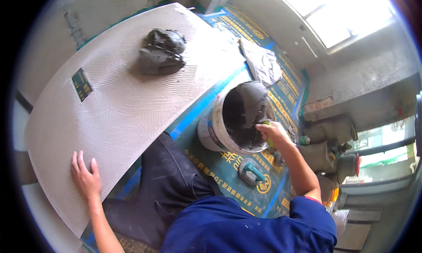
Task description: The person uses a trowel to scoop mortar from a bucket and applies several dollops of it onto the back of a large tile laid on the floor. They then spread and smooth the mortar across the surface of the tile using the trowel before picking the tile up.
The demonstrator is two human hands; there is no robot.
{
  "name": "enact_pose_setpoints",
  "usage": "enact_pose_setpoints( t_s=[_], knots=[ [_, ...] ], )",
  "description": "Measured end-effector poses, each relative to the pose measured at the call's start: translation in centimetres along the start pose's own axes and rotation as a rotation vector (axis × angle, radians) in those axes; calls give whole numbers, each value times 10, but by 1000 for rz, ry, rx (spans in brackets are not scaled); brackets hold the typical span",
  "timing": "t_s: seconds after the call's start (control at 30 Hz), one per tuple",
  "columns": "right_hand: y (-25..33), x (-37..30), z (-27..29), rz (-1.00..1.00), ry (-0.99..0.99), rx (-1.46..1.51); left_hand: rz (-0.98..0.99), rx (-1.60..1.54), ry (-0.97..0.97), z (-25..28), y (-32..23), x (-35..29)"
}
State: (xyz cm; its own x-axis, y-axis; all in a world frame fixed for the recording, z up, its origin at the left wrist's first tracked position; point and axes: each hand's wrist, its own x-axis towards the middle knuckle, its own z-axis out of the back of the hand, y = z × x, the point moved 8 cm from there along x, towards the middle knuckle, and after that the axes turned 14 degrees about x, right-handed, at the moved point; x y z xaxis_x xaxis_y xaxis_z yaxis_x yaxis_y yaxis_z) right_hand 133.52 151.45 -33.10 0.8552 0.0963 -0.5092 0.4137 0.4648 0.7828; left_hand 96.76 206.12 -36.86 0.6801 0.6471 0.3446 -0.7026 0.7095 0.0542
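A large pale tile (127, 108) with fine ridges over its face lies before me, its near edge by my knee. My left hand (86, 178) rests flat on it near the lower left edge, fingers spread. Two heaped lumps of wet grey mortar (163, 55) sit toward its far end. To the right stands a white bucket (210, 132) of grey mortar, tilted in view. Over its mouth my right hand (273, 133) is closed round the yellow-green handle of a trowel (269, 141). A thick load of mortar hides the trowel's blade.
Green printed sheeting (228, 193) with blue tape covers the floor. A teal-handled suction cup (251, 171) lies close to the bucket. Beyond it is a crumpled whitish bag (262, 61). Several bulky bags (327, 130) line the right wall beneath the window.
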Motion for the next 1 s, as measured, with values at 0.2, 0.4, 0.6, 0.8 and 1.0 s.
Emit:
enact_pose_setpoints(
  t_s=[0.2, 0.4, 0.6, 0.8, 1.0],
  knots=[
    [86, -44, -7, 129, 16, -37, 23, -41, 23, -1, -8, 1],
    [185, -30, -75, 495, 116, -314, 34, -27, 19, 2, 1, -3],
    [195, 90, -200, 871, -140, -828, 38, -82, 30, 6, -13, 3],
    [202, 107, -247, 816, 209, -931, 61, -76, 37, 6, 5, -5],
    [203, 57, -190, 556, 228, -592, 38, -88, 24, 1, -4, 0]
  ],
)
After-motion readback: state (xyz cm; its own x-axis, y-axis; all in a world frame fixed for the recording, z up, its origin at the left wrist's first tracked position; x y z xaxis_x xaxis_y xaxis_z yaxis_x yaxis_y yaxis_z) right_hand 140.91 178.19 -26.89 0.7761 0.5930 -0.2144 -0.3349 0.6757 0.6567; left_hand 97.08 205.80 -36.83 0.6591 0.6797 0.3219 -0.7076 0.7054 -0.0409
